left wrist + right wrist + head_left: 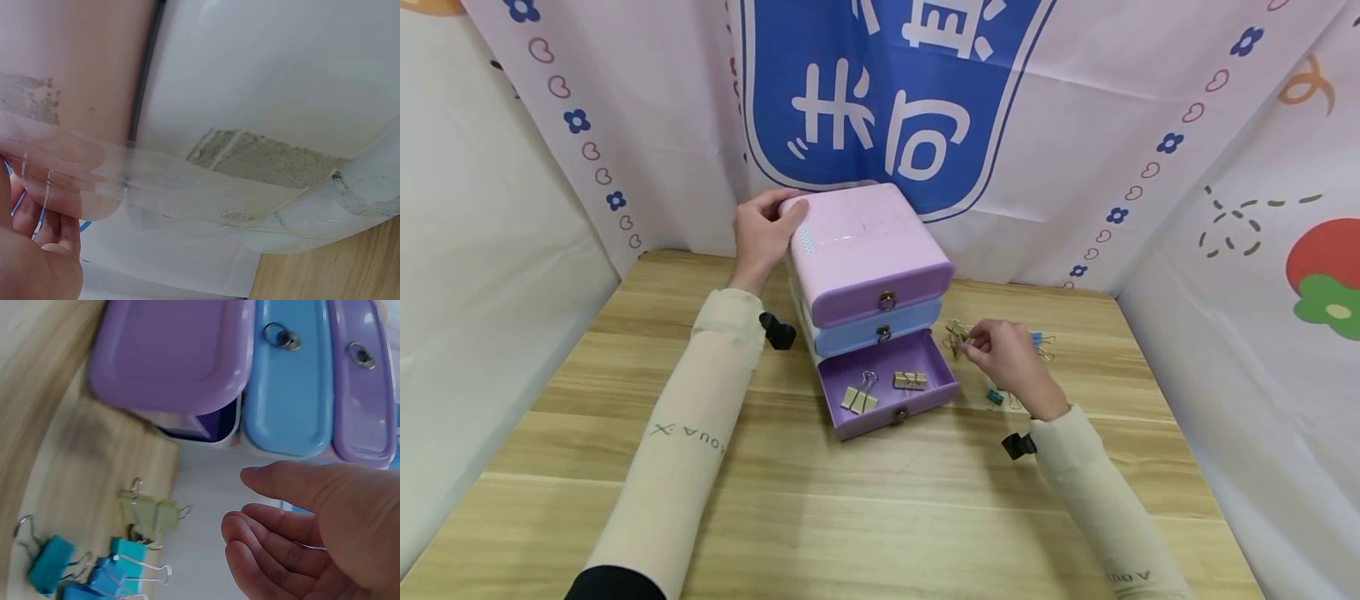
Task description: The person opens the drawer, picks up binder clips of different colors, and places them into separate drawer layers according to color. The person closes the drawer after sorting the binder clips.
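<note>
My left hand (762, 237) grips the back left corner of a small pink drawer cabinet (872, 233), thumb on top and fingers curled behind, as the left wrist view also shows. The cabinet's purple bottom drawer (842, 431) is pulled out and holds two gold binder clips (859, 400). To the right of that drawer, my right hand (1006, 357) hovers by some gold binder clips (147, 512) on the table. Its thumb and fingers are apart in the right wrist view, with nothing between them. Teal binder clips (51, 565) and blue ones (103, 575) lie nearby.
The blue middle drawer (880, 327) and purple top drawer (880, 298) are pushed in, each with a ring pull. A wooden table (865, 525) carries everything. Printed white cloth (1060, 167) stands behind and on both sides.
</note>
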`<state>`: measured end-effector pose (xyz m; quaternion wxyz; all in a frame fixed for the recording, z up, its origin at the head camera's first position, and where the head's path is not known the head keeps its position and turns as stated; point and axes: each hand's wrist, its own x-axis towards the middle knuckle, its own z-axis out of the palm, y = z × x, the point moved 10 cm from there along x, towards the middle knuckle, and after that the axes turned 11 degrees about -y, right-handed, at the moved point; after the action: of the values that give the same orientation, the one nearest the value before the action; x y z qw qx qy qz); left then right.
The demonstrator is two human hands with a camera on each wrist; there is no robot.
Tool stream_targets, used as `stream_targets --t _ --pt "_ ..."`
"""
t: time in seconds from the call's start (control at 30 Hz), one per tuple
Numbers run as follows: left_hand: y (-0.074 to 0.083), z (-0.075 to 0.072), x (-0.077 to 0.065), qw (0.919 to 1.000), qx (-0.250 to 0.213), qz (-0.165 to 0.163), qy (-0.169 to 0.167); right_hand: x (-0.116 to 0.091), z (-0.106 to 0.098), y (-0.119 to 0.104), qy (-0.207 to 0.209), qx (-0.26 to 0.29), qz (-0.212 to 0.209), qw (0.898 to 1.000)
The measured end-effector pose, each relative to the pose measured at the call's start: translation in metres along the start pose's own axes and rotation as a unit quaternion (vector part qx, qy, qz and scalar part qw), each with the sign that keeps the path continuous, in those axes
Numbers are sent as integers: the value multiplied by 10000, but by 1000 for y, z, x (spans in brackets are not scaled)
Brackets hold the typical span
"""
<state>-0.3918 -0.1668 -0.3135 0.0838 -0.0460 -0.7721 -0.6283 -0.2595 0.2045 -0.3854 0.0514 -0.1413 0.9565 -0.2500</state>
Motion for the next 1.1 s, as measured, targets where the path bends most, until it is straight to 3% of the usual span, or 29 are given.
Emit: stream_targets --t 0.43,1.1 --pt "0 2 -1 10000 28 -2 -8 17 12 31 45 -46 264 9996" --pt "2 1 -2 10000 14 34 8 46 30 35 -199 -501 780 9955"
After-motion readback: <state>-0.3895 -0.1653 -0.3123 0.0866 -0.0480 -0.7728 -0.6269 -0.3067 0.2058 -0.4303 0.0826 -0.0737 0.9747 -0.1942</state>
